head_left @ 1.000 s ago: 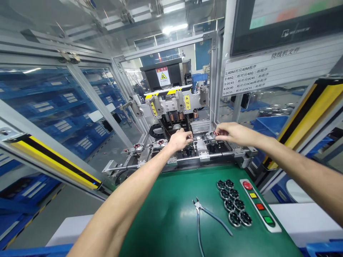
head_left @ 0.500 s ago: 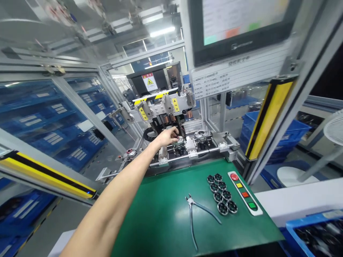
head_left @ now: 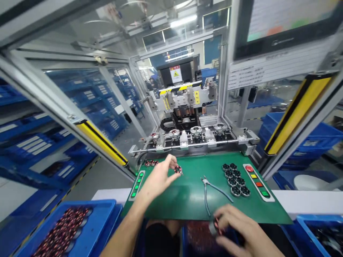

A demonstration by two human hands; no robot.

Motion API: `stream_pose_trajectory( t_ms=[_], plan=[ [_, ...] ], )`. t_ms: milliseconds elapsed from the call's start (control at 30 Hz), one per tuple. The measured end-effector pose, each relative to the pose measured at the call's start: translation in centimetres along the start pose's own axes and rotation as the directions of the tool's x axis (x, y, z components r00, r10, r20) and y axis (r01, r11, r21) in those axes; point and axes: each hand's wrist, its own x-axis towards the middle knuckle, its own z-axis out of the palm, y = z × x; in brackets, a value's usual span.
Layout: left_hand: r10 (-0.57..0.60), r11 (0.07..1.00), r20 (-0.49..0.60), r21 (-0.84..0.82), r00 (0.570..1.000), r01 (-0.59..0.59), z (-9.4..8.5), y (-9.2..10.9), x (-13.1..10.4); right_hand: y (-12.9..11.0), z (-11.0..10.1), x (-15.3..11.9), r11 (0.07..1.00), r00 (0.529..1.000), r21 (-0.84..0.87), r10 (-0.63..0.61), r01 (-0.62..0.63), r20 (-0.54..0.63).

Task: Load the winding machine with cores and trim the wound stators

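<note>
My left hand [head_left: 160,178] is over the left half of the green mat [head_left: 187,200]. Its thumb and fingers pinch a small copper-wound motor stator [head_left: 178,170]. Low at the mat's front edge, my right hand [head_left: 235,228] is blurred by motion; between its fingers is another ring-shaped wound stator [head_left: 215,226], smeared too. A pair of cutting pliers [head_left: 205,181] lies with handles spread, beyond my right hand. Several unwound black stators [head_left: 235,180] stand in two columns right of the pliers. A few wound stators [head_left: 151,163] sit at the mat's back left.
A winding machine [head_left: 184,103] with a row of round fixtures [head_left: 196,132] stands behind the mat. Button panels [head_left: 259,184] flank the mat. Yellow light curtains [head_left: 103,142] rise at both sides. A blue bin [head_left: 107,205] of wound stators stands left, another bin [head_left: 302,228] right.
My left hand has come back from the machine's fixtures to above the mat, with a wound stator in it. My right hand has entered at the lower right. The view has shifted left.
</note>
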Motion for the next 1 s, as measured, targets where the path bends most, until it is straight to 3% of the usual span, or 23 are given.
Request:
stream_pose_trajectory(
  t_ms=[67, 167, 233, 300, 400, 500, 600, 700, 833, 1000],
  plan=[
    [-0.093, 0.995, 0.011, 0.019, 0.996, 0.093, 2.6, -2.7, -2.9, -0.6, 1.2, 5.2, 0.953, 0.989, -0.303, 0.033, 0.013, 0.144],
    [-0.169, 0.985, 0.026, 0.040, 0.985, 0.168, 5.6, -5.4, -4.3, 0.2, 4.3, 12.9, 0.865, 0.979, -0.502, 0.102, 0.000, 0.177],
    [-0.179, 0.983, 0.027, 0.052, 0.984, 0.177, 6.4, -6.3, -4.6, 1.5, 6.5, 16.3, 0.793, 0.968, -0.609, 0.161, -0.010, 0.194],
    [-0.164, 0.985, 0.026, 0.063, 0.986, 0.162, 6.0, -6.7, -4.9, 2.6, 7.9, 17.8, 0.731, 0.957, -0.682, 0.210, -0.018, 0.200],
    [-0.118, 0.990, 0.001, 0.079, 0.993, 0.118, 3.3, -7.1, -5.6, 2.8, 7.5, 18.2, 0.685, 0.949, -0.728, 0.237, -0.012, 0.207],
    [-0.074, 0.990, -0.114, 0.114, 0.991, 0.087, -1.5, -7.5, -4.6, 1.1, 4.7, 20.0, 0.668, 0.958, -0.744, 0.213, 0.001, 0.192],
    [-0.040, 0.976, -0.274, 0.194, 0.961, 0.096, -7.0, -8.5, -0.6, -0.9, 1.7, 25.7, 0.641, 0.963, -0.767, 0.191, 0.023, 0.188],
    [-0.028, 0.948, -0.331, 0.290, 0.943, 0.130, -10.9, -10.1, 4.9, -1.6, -0.1, 33.0, 0.567, 0.969, -0.824, 0.186, 0.029, 0.162],
    [-0.053, 0.899, -0.234, 0.412, 0.971, 0.148, -12.5, -13.4, 10.3, -0.6, -0.2, 39.9, 0.434, 0.964, -0.901, 0.236, 0.009, 0.123],
    [-0.076, 0.865, -0.118, 0.486, 0.990, 0.125, -11.3, -17.1, 13.3, 1.8, -0.1, 42.7, 0.321, 0.932, -0.947, 0.340, 0.010, 0.125]
  ],
)
